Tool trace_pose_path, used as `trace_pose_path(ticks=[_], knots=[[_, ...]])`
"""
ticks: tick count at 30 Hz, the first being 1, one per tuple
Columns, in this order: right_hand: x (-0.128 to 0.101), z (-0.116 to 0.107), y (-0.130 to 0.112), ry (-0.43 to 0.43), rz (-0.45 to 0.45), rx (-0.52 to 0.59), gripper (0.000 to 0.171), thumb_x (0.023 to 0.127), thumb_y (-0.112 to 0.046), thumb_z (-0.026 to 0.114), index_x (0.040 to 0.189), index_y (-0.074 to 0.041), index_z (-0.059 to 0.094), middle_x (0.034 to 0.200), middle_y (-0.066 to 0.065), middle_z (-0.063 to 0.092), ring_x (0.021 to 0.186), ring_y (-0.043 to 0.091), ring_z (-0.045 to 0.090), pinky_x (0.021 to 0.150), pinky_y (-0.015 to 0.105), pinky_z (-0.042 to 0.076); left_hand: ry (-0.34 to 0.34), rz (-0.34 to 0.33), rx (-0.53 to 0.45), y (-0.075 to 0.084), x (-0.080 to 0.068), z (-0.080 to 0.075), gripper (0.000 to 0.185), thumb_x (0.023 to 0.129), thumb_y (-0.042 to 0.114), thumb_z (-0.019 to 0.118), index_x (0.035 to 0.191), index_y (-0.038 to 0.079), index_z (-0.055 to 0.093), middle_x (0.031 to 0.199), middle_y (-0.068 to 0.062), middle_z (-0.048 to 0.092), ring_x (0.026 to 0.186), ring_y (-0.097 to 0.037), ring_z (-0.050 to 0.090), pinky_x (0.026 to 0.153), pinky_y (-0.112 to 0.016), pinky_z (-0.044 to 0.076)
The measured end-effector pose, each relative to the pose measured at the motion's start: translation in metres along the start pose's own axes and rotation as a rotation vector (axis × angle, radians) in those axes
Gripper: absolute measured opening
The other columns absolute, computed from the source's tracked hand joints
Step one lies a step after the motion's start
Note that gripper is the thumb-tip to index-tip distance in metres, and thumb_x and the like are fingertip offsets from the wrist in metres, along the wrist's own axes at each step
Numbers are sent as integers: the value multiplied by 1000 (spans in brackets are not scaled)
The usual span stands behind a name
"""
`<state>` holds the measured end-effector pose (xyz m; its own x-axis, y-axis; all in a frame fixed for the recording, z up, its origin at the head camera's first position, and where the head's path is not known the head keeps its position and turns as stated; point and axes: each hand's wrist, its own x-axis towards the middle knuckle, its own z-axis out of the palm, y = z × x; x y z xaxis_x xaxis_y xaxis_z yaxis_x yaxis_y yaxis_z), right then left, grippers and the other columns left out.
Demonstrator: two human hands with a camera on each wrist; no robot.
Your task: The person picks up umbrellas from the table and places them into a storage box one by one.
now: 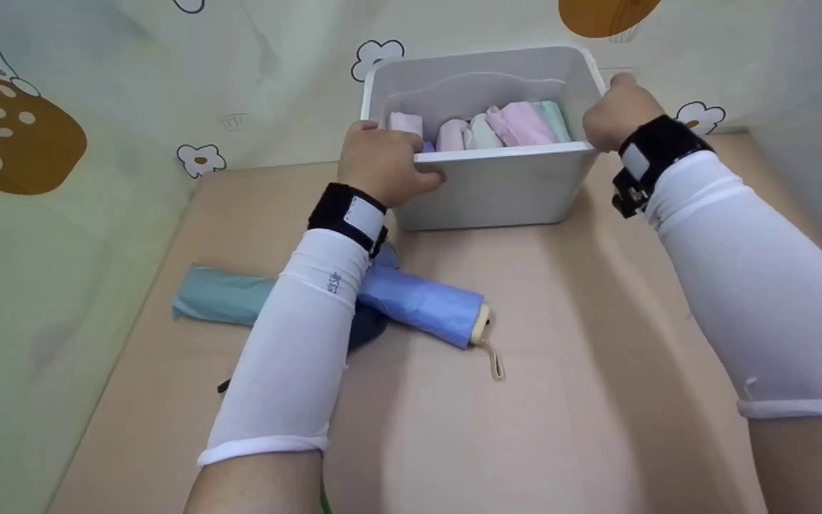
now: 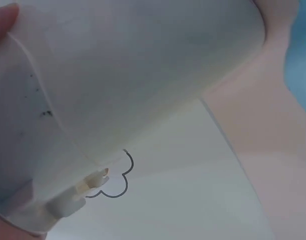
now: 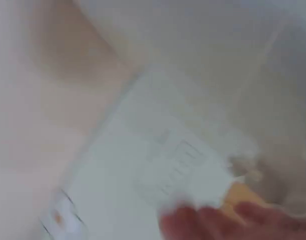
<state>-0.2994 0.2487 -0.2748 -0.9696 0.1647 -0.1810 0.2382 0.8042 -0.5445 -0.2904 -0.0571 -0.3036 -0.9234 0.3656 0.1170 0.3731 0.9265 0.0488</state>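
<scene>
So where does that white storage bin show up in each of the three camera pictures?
Head view: the white bin sits top centre on the table, the left hand and right hand gripping its rim at either side.
Left wrist view: the bin's wall fills the upper left, seen close.
Right wrist view: too blurred to tell the bin apart.
Shared landmark: the flower-print backdrop.
</scene>
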Motion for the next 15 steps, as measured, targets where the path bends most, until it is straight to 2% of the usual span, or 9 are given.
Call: trace_pose_path(ticks=[1,3,5,8,11,13,15], knots=[[4,-1,3,-48,22,29,68,99,-13,43,162,2,23,156,27,42,131,42,52,98,43,60,22,5,-41,-3,0,1,41,91,56,65,92,16,71,84,0,73,94,-22,68,124,-50,29],[11,-1,6,-112,33,84,64,100,-12,43,160,4,27,151,26,46,122,41,60,79,40,66,68,16,-134,-7,-1,3,39,91,55,68,94,17,70,89,1,72,96,-21,65,125,-49,28],[15,-1,6,-132,44,113,62,102,-11,43,160,2,28,152,25,46,123,40,61,75,39,66,103,26,-221,-11,-5,5,40,90,55,71,101,17,68,99,2,71,103,-20,63,125,-48,26],[17,0,5,-141,58,106,60,103,-11,42,160,2,28,153,25,45,124,42,59,74,41,66,116,31,-293,-12,-17,8,53,88,55,75,124,18,63,129,1,64,129,-21,54,126,-49,19],[17,1,4,-147,62,93,59,103,-10,42,159,4,29,152,26,44,125,42,59,75,41,66,96,59,-279,-3,-39,14,82,85,59,78,151,21,48,163,-4,40,156,-26,29,129,-54,9],[17,1,2,-146,59,86,58,103,-10,42,158,4,30,151,26,45,124,43,59,74,40,66,66,115,-229,8,-57,19,95,82,64,79,159,23,40,173,-7,23,163,-31,15,130,-57,5],[17,0,1,-145,58,81,58,103,-9,43,158,5,31,150,25,46,124,43,60,74,40,66,11,193,-157,21,-76,27,103,80,70,77,163,23,36,176,-10,17,164,-34,10,130,-60,5]])
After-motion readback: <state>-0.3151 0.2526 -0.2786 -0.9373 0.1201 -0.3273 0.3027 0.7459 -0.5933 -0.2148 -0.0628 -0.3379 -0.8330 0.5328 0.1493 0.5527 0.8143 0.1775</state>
